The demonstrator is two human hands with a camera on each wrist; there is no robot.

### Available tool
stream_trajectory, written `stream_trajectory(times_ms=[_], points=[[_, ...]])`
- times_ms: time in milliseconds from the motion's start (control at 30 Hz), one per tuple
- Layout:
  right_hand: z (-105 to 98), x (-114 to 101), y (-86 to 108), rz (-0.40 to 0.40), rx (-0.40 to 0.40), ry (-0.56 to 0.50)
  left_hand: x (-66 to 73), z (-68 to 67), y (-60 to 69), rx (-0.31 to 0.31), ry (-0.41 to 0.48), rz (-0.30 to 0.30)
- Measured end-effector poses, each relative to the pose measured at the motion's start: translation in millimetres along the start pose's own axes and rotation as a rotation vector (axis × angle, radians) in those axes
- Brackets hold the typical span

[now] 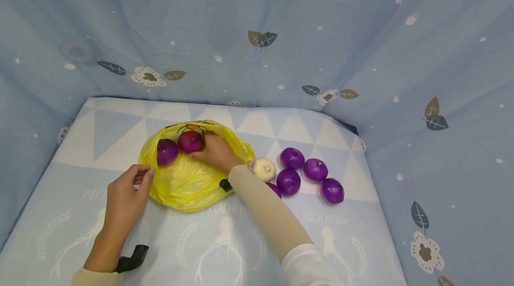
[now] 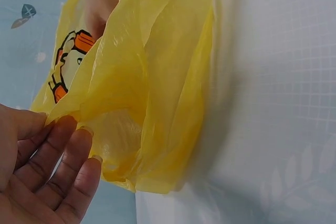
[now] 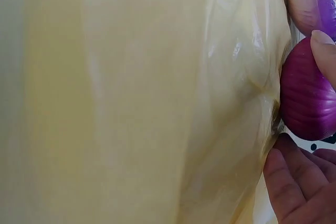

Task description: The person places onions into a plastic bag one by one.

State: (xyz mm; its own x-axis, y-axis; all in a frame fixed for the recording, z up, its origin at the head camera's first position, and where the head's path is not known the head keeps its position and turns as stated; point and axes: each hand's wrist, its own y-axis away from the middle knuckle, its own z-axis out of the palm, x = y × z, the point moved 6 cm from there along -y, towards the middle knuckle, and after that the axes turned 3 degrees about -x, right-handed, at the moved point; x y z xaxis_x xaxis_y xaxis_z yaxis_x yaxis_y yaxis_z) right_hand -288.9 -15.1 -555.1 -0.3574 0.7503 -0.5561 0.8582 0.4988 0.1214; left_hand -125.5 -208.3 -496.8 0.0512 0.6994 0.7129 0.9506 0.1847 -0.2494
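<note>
A yellow plastic bag [image 1: 188, 188] lies with its mouth spread. At its left rim my left hand [image 1: 127, 194] pinches the edge between thumb and fingers; the left wrist view shows this hand [image 2: 52, 166] beside the thin film. My right hand [image 1: 217, 152] reaches into the bag and holds a red onion [image 1: 190, 142]. In the right wrist view the thumb lies on that onion [image 3: 307, 95], with the other fingers below it, partly out of frame. Another red onion [image 1: 166, 152] sits in the bag to the left.
Right of the bag lie a white onion [image 1: 263, 170] and several purple onions [image 1: 292, 159], one partly hidden by my right sleeve. A patterned cloth [image 1: 160, 250] covers the table. Blue curtains [image 1: 225, 18] hang behind and at the sides.
</note>
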Motion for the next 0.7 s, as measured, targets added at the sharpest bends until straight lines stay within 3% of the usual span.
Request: stream_trajectory(times_ms=[433, 700], points=[[-3.7, -9.7, 8.4, -0.029, -0.06, 0.054, 1.5, -0.1, -1.1, -0.006, -0.004, -0.015], [-14.3, -28.4, 29.4, -0.026, -0.097, 0.15, -0.5, -1.7, -0.3, -0.001, 0.0, -0.018]])
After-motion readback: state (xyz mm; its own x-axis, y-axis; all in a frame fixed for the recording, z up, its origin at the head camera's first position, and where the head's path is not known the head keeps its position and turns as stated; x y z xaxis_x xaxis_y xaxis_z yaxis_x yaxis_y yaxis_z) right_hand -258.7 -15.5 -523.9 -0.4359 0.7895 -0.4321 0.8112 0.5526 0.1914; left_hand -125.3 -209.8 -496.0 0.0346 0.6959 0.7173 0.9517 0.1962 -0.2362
